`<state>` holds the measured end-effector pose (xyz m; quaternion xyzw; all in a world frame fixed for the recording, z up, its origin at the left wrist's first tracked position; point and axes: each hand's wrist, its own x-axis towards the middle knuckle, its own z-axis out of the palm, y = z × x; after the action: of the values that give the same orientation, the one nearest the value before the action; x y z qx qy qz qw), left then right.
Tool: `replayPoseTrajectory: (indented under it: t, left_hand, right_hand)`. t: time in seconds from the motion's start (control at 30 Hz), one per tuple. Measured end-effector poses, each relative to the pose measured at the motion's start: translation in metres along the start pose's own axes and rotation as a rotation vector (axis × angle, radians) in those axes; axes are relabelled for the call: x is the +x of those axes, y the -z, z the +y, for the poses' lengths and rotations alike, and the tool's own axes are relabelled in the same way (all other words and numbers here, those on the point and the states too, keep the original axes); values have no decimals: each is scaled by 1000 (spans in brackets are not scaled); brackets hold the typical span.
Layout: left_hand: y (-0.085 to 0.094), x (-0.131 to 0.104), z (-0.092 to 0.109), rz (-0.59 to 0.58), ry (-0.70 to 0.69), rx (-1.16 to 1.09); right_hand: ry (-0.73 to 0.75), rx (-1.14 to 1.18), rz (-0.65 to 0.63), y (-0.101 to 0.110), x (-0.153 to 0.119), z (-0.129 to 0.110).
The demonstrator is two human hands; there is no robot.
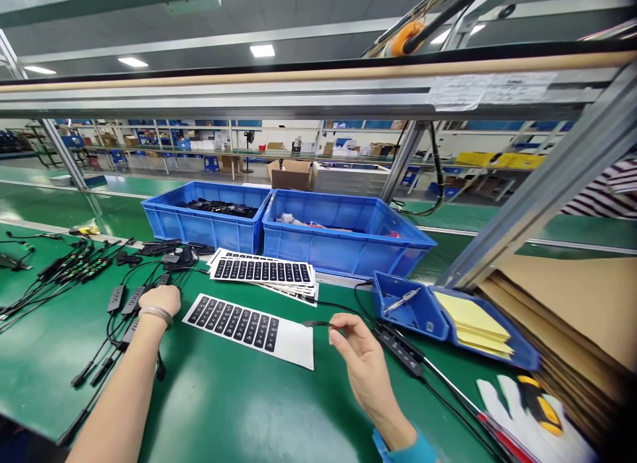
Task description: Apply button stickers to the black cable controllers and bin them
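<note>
My right hand (361, 363) pinches a thin black sticker (317, 324) between thumb and fingertips, above the right end of a white sticker sheet (296, 343). That sheet carries a row of black button-panel stickers, and its right end is bare white backing. My left hand (164, 300) is closed, knuckles up, among black cabled controllers at the left; its fingers and whatever they grip are hidden. Beside it lie small controllers with button faces (132, 300). Behind the sheet rests a stack of full sticker sheets (261, 270).
Two blue bins (209, 224) stand at the back, one with dark parts. To the right are a small blue tray (411, 310) with a pen-like tool, yellow paper (472, 320), a black controller (401, 350), white gloves (527, 410) and cardboard (572, 310). Bundled cables (74, 264) lie far left.
</note>
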<state>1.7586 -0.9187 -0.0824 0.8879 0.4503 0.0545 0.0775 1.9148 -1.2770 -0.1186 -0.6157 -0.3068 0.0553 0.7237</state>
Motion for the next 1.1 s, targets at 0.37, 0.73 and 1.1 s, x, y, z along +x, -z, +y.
replayPoseTrajectory:
  t: [0.37,0.73,1.1]
  left_hand:
    - [-1,-46,77,-242,-173,-1323]
    - [-70,-153,144,-1110,-227,-1697]
    - [-79,-153,143,-1178,-234,-1709]
  right_hand:
    - [-61,163,46,-4,0,-3]
    - [-216,245,-13,-15,-6,-3]
    - [-177,139,6,-8,-4,-8]
